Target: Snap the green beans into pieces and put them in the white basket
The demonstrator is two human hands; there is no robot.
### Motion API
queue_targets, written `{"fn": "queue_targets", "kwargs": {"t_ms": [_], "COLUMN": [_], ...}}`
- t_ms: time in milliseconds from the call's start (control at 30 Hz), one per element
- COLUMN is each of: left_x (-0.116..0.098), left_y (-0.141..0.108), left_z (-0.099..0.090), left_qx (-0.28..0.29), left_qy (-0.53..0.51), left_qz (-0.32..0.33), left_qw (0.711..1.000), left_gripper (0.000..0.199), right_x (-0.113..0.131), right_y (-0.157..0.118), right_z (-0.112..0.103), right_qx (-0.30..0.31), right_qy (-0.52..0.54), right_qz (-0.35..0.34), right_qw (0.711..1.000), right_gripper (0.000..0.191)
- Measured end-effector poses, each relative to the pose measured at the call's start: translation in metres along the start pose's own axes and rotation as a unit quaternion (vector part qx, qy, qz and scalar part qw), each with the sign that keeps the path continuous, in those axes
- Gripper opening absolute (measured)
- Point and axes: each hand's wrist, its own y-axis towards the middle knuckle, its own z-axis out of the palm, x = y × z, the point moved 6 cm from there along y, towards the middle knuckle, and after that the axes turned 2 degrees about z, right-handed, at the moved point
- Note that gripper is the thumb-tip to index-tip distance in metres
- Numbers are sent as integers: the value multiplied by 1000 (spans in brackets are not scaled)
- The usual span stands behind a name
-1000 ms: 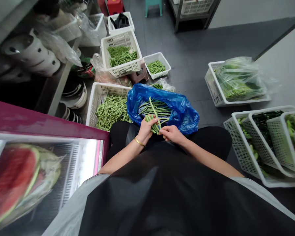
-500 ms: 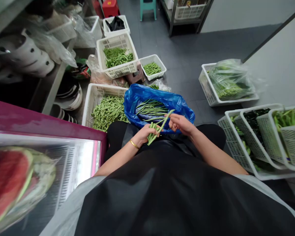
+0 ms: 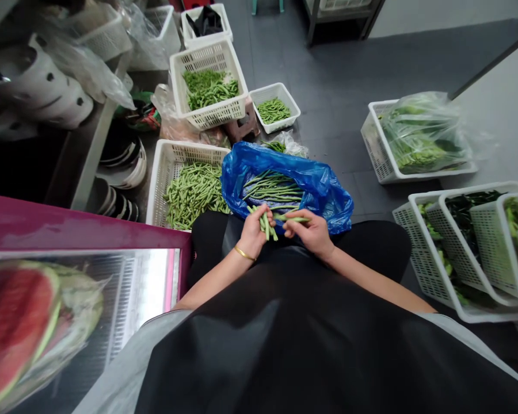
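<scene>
The left hand (image 3: 255, 233) is curled closed around a short bundle of slender green long beans (image 3: 265, 223), while the right hand (image 3: 307, 233) pinches a single smooth bean (image 3: 294, 218) between thumb and fingers, the two hands almost touching. Just beyond them, a crumpled, glossy blue plastic bag (image 3: 328, 192) rests on the lap, holding a loose layer of long, thin beans (image 3: 273, 187). To its left, a white lattice-walled plastic basket (image 3: 159, 178) is heaped with shorter cut beans (image 3: 194, 194). Farther on sit a larger white lattice basket (image 3: 207, 57) and a small white lattice basket (image 3: 271, 91), both holding cut beans. A thin gold bangle (image 3: 244, 253) circles the left wrist, and a smooth black apron (image 3: 285, 345) covers the torso. Off to the right, a clear plastic bag of leafy greens (image 3: 423, 135) sits in a white lattice crate (image 3: 375, 141) on the grey tiled floor (image 3: 328, 75).
</scene>
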Motion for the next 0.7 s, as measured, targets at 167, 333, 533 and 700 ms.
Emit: {"fn": "queue_targets", "kwargs": {"t_ms": [167,333,533,700], "left_x": [-12,14,10,14], "left_y": [13,-3,-6,-25], "left_z": [-13,-2,5,25], "left_qx": [8,163,208,320], "left_qy": [113,240,293,346], "left_qz": [-9,-121,-165,-172], "left_qw": [994,949,919,865], "left_gripper": [21,35,39,37], "right_x": [-16,-27,-3,0], "right_y": [9,37,36,18], "right_z": [17,1,-11,4], "right_qx": [145,153,268,359], "right_qy": [-40,-210,-435,-168], "right_qz": [75,42,-132,20], "right_qw": [986,965,849,918], "right_gripper": [31,34,37,45]}}
